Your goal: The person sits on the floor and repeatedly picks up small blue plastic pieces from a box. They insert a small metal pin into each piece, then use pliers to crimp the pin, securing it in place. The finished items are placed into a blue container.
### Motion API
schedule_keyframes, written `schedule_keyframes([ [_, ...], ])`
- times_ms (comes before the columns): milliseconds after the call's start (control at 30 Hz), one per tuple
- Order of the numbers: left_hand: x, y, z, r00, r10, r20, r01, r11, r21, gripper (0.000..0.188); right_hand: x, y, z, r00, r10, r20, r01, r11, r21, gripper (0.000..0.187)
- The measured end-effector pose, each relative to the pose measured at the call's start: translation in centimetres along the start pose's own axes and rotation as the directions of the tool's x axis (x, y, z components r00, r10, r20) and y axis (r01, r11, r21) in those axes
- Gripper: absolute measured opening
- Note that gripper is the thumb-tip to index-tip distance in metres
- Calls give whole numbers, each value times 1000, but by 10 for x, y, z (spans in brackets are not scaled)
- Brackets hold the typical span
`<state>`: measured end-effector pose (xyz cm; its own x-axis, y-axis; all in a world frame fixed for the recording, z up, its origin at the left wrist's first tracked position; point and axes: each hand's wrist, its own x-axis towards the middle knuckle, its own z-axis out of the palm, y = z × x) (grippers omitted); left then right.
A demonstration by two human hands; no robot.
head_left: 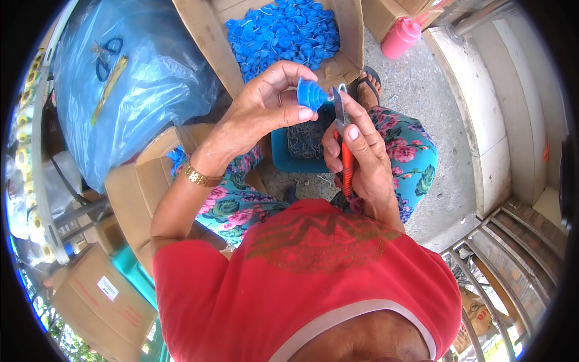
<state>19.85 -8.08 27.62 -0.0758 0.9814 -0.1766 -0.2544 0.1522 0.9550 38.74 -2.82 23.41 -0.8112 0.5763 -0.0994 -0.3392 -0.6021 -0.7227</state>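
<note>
My left hand [256,105] is raised over my lap, thumb and fingers closed around a blue ribbed cone-shaped plastic piece [311,95]. A thin white strand shows at the cone's narrow end, on its right. In my right hand [369,154] is an orange-handled cutter knife [347,164], its grey blade pointing up beside that end. My right fingertips are close to the strand; whether they touch it I cannot tell. Below both hands stands a teal bin [288,164] with thin pale scraps inside.
Many similar blue pieces [283,36] fill an open cardboard box [204,27] ahead. A blue plastic bag [151,90] at left has scissors [107,59] on it. Another carton [136,193] stands beside my left arm. A pink bottle [401,38] is at far right, metal railings [500,265] at lower right.
</note>
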Motion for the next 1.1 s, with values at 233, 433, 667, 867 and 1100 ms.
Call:
schedule_keyframes([
  [233, -14, 6, 6, 1000, 17, -8, -17, 1000, 5, 40, -2, 3, 2, 998, -56, 32, 57, 998, -20, 41],
  [433, -22, 3, 3, 998, -46, 48, 56, 971, -233, 31, 9, 10, 4, 863, -490, 123, 377, 462, -803, 35],
  [667, -17, -4, 15, 978, -32, -205, 73, 978, 195, 36, 12, 20, 14, 786, -565, 250, 287, -25, -957, 43],
  [867, -14, -17, 12, 897, 361, -256, -102, 732, 674, 33, 18, 27, 16, 762, -570, 306, 243, -185, -952, 40],
  [1100, -21, -22, 10, 916, 177, -360, -4, 901, 434, 23, 18, 19, 28, 836, -499, 226, 180, -138, -974, 41],
])
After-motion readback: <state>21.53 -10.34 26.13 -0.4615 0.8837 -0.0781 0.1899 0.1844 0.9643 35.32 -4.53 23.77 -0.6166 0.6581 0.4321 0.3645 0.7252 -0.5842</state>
